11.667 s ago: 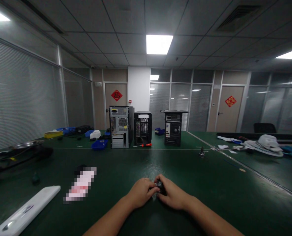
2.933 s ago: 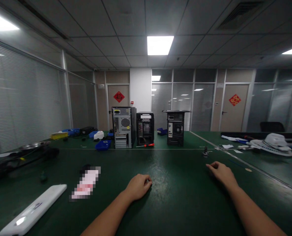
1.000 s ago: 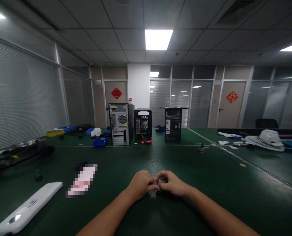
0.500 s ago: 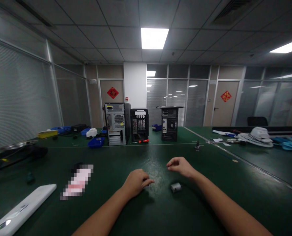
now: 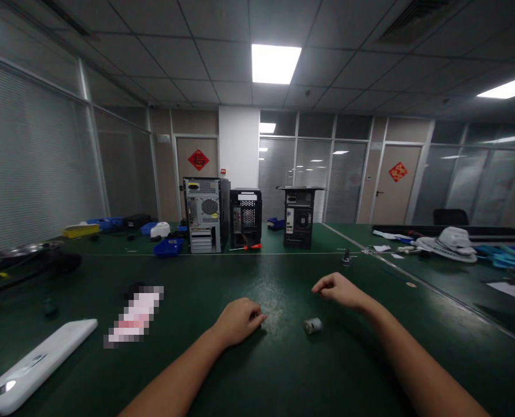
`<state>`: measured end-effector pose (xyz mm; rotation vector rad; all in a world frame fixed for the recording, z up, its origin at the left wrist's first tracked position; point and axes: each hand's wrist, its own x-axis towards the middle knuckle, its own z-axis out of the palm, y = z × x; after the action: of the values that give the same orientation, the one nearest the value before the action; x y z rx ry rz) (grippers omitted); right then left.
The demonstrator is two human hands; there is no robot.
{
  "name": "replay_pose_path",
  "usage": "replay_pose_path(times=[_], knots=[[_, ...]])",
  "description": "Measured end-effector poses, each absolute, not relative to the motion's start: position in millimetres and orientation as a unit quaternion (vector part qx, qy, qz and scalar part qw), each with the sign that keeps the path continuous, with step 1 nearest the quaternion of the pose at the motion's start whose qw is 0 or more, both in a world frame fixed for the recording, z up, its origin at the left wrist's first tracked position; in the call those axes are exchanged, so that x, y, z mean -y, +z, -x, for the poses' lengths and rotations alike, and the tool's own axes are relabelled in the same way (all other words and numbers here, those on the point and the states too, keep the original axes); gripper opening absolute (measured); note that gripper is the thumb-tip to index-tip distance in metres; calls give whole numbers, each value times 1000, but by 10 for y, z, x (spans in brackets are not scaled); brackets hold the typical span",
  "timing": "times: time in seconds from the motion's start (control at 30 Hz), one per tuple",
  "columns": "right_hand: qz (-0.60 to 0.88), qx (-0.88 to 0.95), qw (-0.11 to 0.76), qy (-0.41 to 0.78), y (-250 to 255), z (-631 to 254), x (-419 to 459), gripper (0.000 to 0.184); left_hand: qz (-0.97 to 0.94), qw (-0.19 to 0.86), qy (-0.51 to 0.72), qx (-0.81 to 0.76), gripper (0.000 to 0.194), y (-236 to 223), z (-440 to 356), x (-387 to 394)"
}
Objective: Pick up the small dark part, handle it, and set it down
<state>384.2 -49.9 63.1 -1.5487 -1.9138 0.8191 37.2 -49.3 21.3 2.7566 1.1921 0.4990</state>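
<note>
A small silver cylindrical motor (image 5: pixel 313 326) lies on its side on the green table (image 5: pixel 283 376), apart from both hands. To its left, my left hand (image 5: pixel 240 321) rests low over the tabletop, its fingers curled in and the thumb pressed to them. Whatever it pinches, if anything, is too small to name. My right hand (image 5: pixel 338 289) hovers above and to the right of the motor, with bent fingers drawn together at the tips. Between those fingertips I cannot make out any object.
Computer cases (image 5: pixel 205 215) stand at the back, with a red-handled screwdriver (image 5: pixel 252 247) before them. A blue tray (image 5: pixel 168 248) sits beside them. A long white panel (image 5: pixel 40 362) lies front left, near a blurred-out item (image 5: pixel 136 315). A small metal part (image 5: pixel 346 257) stands back right.
My right hand has moved to the right, away from the middle. My left hand has shifted slightly left, its thumb drawn closer to the fingers. The motor appears turned slightly.
</note>
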Motion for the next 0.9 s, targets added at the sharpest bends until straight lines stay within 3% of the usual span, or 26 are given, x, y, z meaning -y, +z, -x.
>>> replay_pose_path(times=[0.17, 0.43, 0.57, 0.67, 0.8, 0.9], knots=[[581, 721, 161, 341, 598, -3801, 588, 23, -904, 57, 164, -392, 33, 207, -361, 481], [529, 779, 152, 300, 726, -3670, 751, 52, -897, 117, 188, -383, 26, 275, -421, 585], [552, 786, 70, 271, 712, -3464, 794, 71, -917, 154, 176, -324, 44, 243, -554, 689], [573, 778, 54, 253, 626, -3400, 754, 66, -910, 152, 192, -334, 41, 167, -673, 692], [573, 783, 46, 236, 558, -3434, 703, 47, -908, 152, 185, -344, 23, 99, -764, 641], [555, 796, 78, 228, 591, -3444, 713, 41, -900, 160, 195, -355, 19, 88, -770, 625]])
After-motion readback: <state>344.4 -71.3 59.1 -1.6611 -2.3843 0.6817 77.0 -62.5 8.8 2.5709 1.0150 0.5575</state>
